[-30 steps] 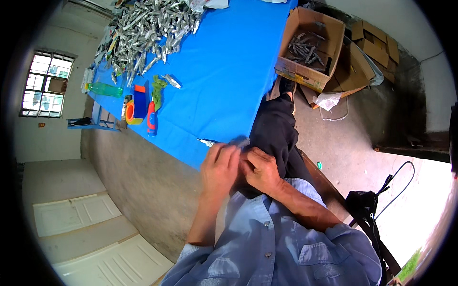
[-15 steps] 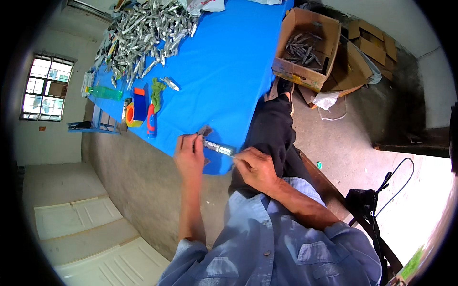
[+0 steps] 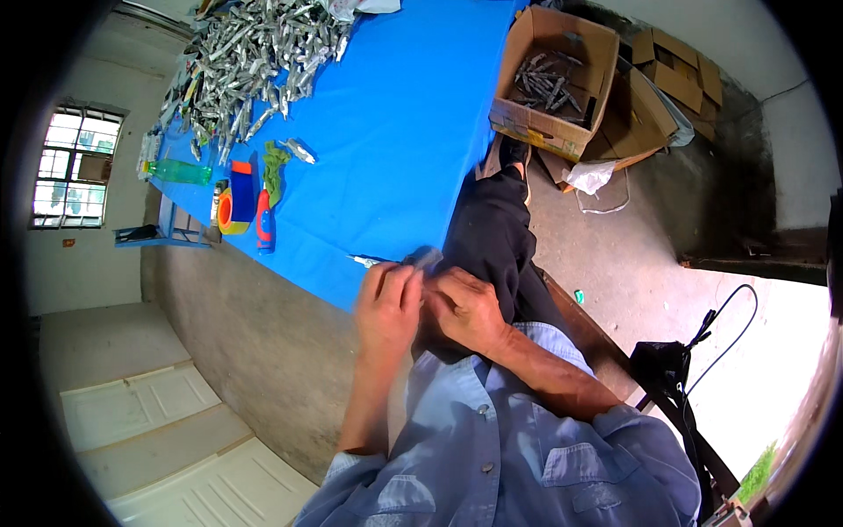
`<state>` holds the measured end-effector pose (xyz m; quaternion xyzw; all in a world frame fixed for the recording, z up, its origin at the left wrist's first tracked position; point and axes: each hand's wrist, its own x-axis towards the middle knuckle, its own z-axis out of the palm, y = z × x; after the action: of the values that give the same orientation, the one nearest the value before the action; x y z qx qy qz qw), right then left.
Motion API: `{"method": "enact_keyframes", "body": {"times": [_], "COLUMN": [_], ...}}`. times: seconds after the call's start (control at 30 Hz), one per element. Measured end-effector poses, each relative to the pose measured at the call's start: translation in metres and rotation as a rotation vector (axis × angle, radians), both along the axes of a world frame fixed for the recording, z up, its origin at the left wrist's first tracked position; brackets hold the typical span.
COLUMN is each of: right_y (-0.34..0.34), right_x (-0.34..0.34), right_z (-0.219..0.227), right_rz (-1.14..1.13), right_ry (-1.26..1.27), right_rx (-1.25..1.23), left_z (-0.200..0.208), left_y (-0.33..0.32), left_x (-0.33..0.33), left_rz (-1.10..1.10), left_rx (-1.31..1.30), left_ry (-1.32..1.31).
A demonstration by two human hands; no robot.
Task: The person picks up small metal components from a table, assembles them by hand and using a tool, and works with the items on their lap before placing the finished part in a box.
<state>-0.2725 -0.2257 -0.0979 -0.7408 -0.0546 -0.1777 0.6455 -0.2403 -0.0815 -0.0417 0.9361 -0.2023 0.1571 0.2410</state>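
My left hand [image 3: 388, 309] and my right hand [image 3: 465, 309] are pressed close together at the near edge of a blue-covered table [image 3: 395, 132]. Between them they grip a small silvery metal piece [image 3: 420, 259]; its thin end sticks out to the left past my left fingers, and most of it is hidden by the hands. A large heap of similar silvery metal pieces [image 3: 255, 53] lies at the far end of the table. One loose piece [image 3: 299, 151] lies on the blue cover by itself.
An open cardboard box [image 3: 549, 83] holding dark metal pieces stands on the floor to the right, with flattened cartons [image 3: 676, 83] behind it. An orange tape roll [image 3: 233, 211], a red-handled tool [image 3: 262, 220], a green cloth [image 3: 275, 167] and a green bottle [image 3: 176, 171] lie at the table's left edge.
Half a second ago my left hand was stretched out over the table edge holding the thin metal piece; it has come back beside my right hand, and both now close on the piece.
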Motion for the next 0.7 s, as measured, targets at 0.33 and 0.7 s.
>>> {"method": "enact_keyframes", "body": {"times": [0.33,0.7], "right_y": [0.006,0.001], "right_x": [0.004,0.001], "right_z": [-0.003,0.008], "right_rz": [0.016,-0.013], "right_ry": [-0.020,0.116], "right_rx": [0.057,0.059], "left_z": [-0.002,0.013], "left_y": [0.022,0.049], "left_x": [0.022,0.032], "left_rz": [0.134,0.286], "left_rx": [-0.041,-0.073], "left_ry": [-0.016,0.019]}}
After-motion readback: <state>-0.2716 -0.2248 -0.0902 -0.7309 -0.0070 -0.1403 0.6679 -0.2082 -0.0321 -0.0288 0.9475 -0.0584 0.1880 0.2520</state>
